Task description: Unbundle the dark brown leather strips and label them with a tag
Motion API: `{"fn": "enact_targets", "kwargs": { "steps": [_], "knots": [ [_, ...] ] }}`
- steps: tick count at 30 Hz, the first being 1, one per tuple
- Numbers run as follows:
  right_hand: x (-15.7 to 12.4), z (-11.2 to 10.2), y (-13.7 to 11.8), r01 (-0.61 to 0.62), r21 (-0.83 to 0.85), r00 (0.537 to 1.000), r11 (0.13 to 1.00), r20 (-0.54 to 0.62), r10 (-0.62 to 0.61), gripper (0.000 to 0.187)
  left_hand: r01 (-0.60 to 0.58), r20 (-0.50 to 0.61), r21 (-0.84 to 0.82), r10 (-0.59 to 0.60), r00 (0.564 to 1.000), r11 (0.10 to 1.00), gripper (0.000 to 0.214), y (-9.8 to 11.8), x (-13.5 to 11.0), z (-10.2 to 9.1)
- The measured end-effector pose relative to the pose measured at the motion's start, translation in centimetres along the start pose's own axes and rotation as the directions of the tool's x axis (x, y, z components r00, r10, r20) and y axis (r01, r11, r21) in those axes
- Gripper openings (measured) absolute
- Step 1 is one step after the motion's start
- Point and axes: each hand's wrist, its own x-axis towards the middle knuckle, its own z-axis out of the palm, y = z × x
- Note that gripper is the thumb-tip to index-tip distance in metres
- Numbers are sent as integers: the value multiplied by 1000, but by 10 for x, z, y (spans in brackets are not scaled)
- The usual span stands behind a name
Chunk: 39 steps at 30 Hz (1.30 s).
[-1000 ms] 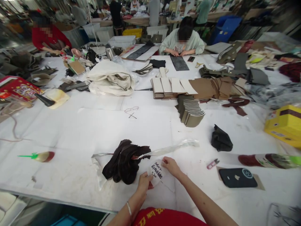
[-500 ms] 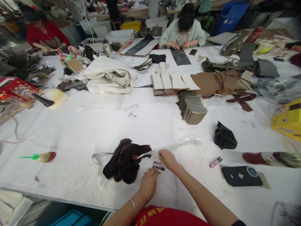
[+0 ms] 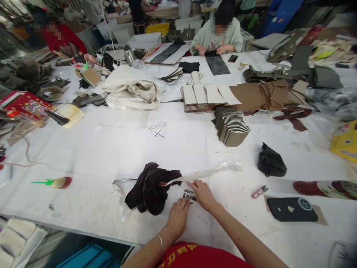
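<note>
Fingers of our left hand (image 3: 178, 216) lie released on the handwritten sheet (image 3: 188, 197); our right hand (image 3: 203, 195), we cannot tell. Labelling looks done; dark strips (image 3: 153, 191) lie bunched, uncovered.

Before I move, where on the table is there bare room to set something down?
A bare patch of table lies between the cream cloth and the green-tipped bottle; another between the dark bundle and the olive stack. Beyond the cloth it is crowded, and the left hand and right hand sit close beside the bundle.

The left hand (image 3: 178, 215) and right hand (image 3: 204, 195) lie by black handwriting (image 3: 189, 195), near a dark bundle (image 3: 153, 191) on the table (image 3: 95, 156).
</note>
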Motion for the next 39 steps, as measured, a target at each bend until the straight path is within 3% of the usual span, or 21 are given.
{"fn": "enact_targets", "kwargs": {
  "steps": [6,11,13,18,24,30,39],
  "knots": [
    [-2,-10,9,-111,73,987,991,-106,118,47,27,-6,-84,-28,1000,996,60,2,-3,-1],
    [-38,-6,13,-162,389,925,907,-259,277,25,73,-100,-195,-94,991,978,50,10,-16,-5],
    [-56,-2,12,-179,486,911,855,-247,331,14,115,-111,-224,-142,984,968,35,13,-24,-9],
    [-94,19,10,-279,585,899,762,-120,421,25,286,-69,-328,-325,943,900,14,8,-54,-7],
    [-124,45,24,-309,616,898,725,-62,435,28,494,44,-436,-531,846,752,14,-12,-107,25],
    [-143,52,47,-326,587,881,741,-95,463,29,500,39,-572,-587,809,651,21,-22,-133,54],
    [-142,52,52,-383,497,889,779,-32,457,32,502,24,-578,-602,798,643,16,-26,-131,59]
  ]
}}
